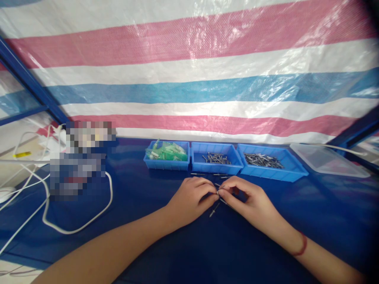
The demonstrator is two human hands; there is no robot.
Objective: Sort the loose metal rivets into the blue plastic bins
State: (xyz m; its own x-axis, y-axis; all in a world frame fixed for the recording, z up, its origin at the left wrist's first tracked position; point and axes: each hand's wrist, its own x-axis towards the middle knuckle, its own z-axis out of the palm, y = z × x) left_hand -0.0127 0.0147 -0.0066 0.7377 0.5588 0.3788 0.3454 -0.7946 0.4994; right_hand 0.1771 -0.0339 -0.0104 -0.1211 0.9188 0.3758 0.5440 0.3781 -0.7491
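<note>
My left hand [191, 197] and my right hand [245, 197] meet above the blue tabletop, thumb and fingers of each pinched closed. Between their touching fingertips a small metal blind rivet [218, 193] shows in part; the fingers hide the rest. Just below the fingertips, a loose blind rivet [213, 211] lies on the table. Another thin metal pin [224, 201] pokes out beside my right thumb. Beyond my hands, several more rivets [197, 174] lie in front of the bins.
Three blue bins stand at the back: the left bin [167, 164] with green plastic packets, the middle bin [216, 169] and right bin [272, 173] with rivets. A clear lid [328, 159] lies at the right. White cables [74, 230] loop across the left side, near blurred items.
</note>
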